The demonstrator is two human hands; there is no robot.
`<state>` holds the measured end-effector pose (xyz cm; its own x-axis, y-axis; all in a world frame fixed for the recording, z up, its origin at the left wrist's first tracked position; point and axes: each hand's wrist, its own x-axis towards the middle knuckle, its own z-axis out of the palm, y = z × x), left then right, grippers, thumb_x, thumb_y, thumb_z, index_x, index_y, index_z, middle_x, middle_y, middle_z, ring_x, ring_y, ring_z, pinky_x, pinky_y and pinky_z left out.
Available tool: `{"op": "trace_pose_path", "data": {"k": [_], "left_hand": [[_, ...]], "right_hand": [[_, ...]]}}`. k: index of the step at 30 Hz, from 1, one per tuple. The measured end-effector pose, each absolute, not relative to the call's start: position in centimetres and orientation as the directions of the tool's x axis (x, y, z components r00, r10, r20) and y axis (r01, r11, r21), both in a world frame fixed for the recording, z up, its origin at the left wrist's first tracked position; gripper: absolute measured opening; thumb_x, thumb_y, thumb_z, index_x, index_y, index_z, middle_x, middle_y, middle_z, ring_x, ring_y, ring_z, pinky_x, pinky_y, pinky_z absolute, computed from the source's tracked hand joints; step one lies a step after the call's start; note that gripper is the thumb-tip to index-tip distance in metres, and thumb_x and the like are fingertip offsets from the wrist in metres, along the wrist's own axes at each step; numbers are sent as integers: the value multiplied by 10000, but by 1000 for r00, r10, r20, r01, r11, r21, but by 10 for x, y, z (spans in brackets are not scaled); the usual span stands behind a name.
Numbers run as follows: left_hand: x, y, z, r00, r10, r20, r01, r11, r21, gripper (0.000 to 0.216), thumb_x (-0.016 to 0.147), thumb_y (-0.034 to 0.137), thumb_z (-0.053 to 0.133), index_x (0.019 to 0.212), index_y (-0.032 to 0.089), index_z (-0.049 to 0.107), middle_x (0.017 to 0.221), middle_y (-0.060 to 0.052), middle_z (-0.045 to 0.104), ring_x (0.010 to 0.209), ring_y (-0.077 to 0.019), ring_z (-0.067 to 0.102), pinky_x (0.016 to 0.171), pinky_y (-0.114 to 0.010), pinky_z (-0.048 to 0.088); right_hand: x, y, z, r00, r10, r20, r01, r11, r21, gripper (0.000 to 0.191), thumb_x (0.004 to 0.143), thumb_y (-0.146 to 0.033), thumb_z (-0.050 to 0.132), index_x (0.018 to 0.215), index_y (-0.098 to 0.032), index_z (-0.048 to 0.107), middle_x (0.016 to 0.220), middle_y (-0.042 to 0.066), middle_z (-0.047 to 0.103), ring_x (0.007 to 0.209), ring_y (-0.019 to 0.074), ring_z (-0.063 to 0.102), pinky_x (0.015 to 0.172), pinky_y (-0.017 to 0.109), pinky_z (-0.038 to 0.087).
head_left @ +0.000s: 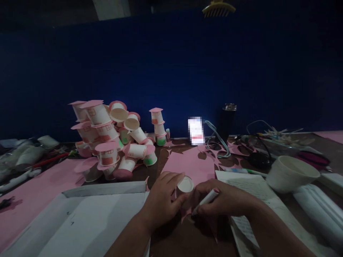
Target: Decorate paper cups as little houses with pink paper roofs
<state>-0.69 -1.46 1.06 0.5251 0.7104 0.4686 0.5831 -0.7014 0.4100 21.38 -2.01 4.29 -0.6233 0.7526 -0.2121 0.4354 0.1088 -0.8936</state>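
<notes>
White paper cup (185, 185) fills the curled fingers of my left hand (164, 196); the right hand (214, 198) pinches a slim marker (207, 200). Brown tabletop (187, 242) gives me a narrow strip between the straight-sided box (107, 188) and written papers (249, 185), with flat pink card (184, 162) beyond.

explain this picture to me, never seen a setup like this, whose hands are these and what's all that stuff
There is no machine here: these are a person's bare hands, seen from a camera worn on their head, looking forward and down. The left hand holds a small paper cup. The right hand holds a white pen, tip down near the cup. On the dark table lie pink paper, a pile of pink-topped cups and a shallow white box at left, and a larger cup at right.
</notes>
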Motion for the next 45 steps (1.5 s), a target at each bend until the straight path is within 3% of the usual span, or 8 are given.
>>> {"op": "trace_pose_path", "data": {"k": [5, 12, 33, 45], "left_hand": [[-7, -14, 10, 525, 716, 461, 581, -697, 421, 468, 838, 358, 594, 1265, 177, 529, 1234, -91, 602, 1135, -237, 500, 996, -397, 387], [-7, -14, 12, 524, 721, 453, 575, -692, 436, 471, 836, 359, 597, 1267, 180, 530, 1218, -75, 613, 1120, -223, 503, 985, -388, 393], [-8, -14, 12, 520, 724, 453, 562, -689, 457, 466, 834, 354, 600, 1266, 194, 532, 1220, -87, 616, 1121, -237, 518, 982, -405, 402], [-8, -15, 11, 517, 733, 443, 576, -680, 454, 475, 833, 365, 600, 1265, 184, 527, 1230, -89, 608, 1135, -231, 517, 988, -400, 407]], "right_hand": [[213, -21, 43, -585, 786, -202, 454, 111, -884, 155, 690, -205, 666, 836, -157, 684, 758, -5, 685, 672, 122, 590, 582, 196, 426], [218, -18, 37, -521, 827, -213, 545, 130, -829, 83, 658, -144, 615, 727, -163, 573, 605, -74, 533, 545, 59, 409, 475, 159, 303], [216, -14, 35, -480, 852, -208, 606, 151, -781, 105, 650, -173, 595, 649, -186, 491, 599, -69, 493, 554, 72, 371, 459, 172, 275], [224, -6, 29, -429, 879, -206, 577, 91, -812, 63, 612, -136, 563, 662, -174, 554, 600, -63, 526, 555, 72, 414, 469, 165, 306]]}}
